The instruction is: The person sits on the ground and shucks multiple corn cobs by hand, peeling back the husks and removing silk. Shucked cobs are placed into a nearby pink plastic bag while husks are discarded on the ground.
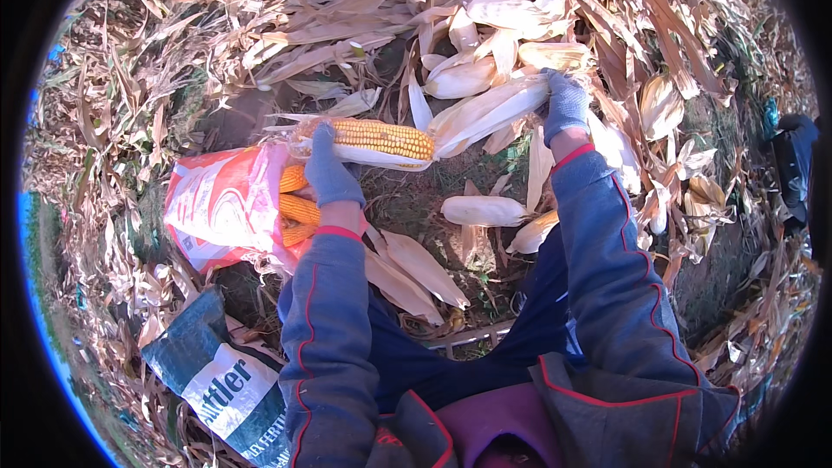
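A partly husked ear of yellow corn (383, 140) lies level in my left hand (333, 169), which wears a grey knit glove. Its fingers wrap the silk end, and a pale husk leaf still lines the ear's lower side. My right hand (567, 104), gloved too, grips the far end of a bunch of husk leaves (491, 107). These stretch from the ear's right end to that hand. Just below my left hand is the mouth of a red and white woven sack (224, 205) lying on its side, with several bare yellow ears (299, 208) inside.
Unhusked ears (465, 78) are heaped beyond my right hand. A husk-covered ear (484, 210) lies on the soil between my arms. Loose husks (416, 266) lie between my legs. A dark green sack (224, 390) with writing is at lower left. Dry stalks (325, 32) cover the far ground.
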### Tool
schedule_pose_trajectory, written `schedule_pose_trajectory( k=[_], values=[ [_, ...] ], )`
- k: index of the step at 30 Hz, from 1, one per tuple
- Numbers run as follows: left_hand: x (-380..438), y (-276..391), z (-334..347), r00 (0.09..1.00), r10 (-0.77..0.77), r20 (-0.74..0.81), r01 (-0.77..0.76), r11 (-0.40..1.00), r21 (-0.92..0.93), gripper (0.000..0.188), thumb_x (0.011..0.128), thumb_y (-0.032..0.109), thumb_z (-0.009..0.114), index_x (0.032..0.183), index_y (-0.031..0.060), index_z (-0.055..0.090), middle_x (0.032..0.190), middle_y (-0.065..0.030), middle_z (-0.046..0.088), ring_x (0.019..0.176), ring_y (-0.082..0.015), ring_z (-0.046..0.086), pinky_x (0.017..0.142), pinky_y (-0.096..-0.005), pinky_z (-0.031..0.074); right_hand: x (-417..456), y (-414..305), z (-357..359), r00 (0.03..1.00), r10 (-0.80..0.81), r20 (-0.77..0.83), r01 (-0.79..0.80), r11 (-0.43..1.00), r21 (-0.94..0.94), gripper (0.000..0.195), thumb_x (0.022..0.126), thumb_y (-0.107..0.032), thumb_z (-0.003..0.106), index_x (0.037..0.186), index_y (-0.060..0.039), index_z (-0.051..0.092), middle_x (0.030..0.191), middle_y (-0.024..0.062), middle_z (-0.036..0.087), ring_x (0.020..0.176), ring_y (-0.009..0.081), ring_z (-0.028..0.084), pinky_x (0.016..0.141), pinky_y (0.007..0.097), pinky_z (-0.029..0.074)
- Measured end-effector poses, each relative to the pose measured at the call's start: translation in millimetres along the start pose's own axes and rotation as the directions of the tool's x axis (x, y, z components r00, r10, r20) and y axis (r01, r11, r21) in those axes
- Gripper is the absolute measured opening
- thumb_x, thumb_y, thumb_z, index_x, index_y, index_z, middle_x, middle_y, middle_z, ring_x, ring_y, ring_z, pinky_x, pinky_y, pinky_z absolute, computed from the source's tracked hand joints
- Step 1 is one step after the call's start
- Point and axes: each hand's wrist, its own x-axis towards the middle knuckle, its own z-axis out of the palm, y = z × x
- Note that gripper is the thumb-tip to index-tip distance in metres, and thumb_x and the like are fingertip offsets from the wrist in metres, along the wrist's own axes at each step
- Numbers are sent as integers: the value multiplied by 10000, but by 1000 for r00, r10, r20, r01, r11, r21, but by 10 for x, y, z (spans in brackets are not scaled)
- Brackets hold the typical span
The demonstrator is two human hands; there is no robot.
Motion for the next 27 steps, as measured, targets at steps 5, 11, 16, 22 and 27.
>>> schedule_pose_trajectory(
  k=[5, 11, 16, 22, 27],
  values=[
    [104, 4, -59, 999, -8, -45, 8, 1000, 13, 419, 758, 346, 675, 1032, 49, 568, 902, -61, 608, 751, -153, 611, 587, -268, 507, 87, -4, -106, 999, 39, 27, -39, 999, -4, 128, 808, -171, 578, 893, -82, 614, 761, 53, 587, 656, 172, 581, 539, 312, 499],
    [13, -124, 35, 982, 191, 9, -187, 948, 257, 394, 731, 170, 728, 1044, -6, 565, 940, -65, 610, 777, -140, 599, 657, -280, 496, 11, 34, 33, 961, -216, 174, 277, 782, -558, 261, 795, -195, 599, 1002, -36, 590, 920, 118, 591, 799, 226, 599, 698, 358, 505],
    [-132, -194, 165, 923, 314, 222, -378, 845, 379, 402, 706, 102, 734, 1043, -25, 556, 945, -78, 614, 806, -140, 596, 720, -251, 487, -257, 26, 238, 762, -479, 435, 648, 557, -519, 347, 775, -185, 628, 1071, -12, 574, 983, 140, 626, 910, 228, 600, 815, 323, 454],
    [-102, -404, 163, 923, 273, 271, -378, 776, 505, 461, 698, 193, 751, 1048, -31, 553, 958, -96, 621, 831, -144, 601, 735, -265, 487, -985, 416, 564, 541, -15, 841, 700, 563, -440, 350, 735, -212, 649, 1038, -51, 577, 956, 139, 616, 900, 276, 600, 803, 362, 465],
    [-99, -473, 160, 922, 250, 297, -375, 770, 517, 499, 700, 244, 749, 1070, -27, 551, 977, -102, 621, 855, -149, 598, 765, -272, 478, -1033, 557, 631, 506, -27, 862, 765, 476, -434, 442, 718, -241, 662, 1096, -47, 539, 1040, 182, 562, 977, 323, 559, 840, 385, 449]
  ],
)
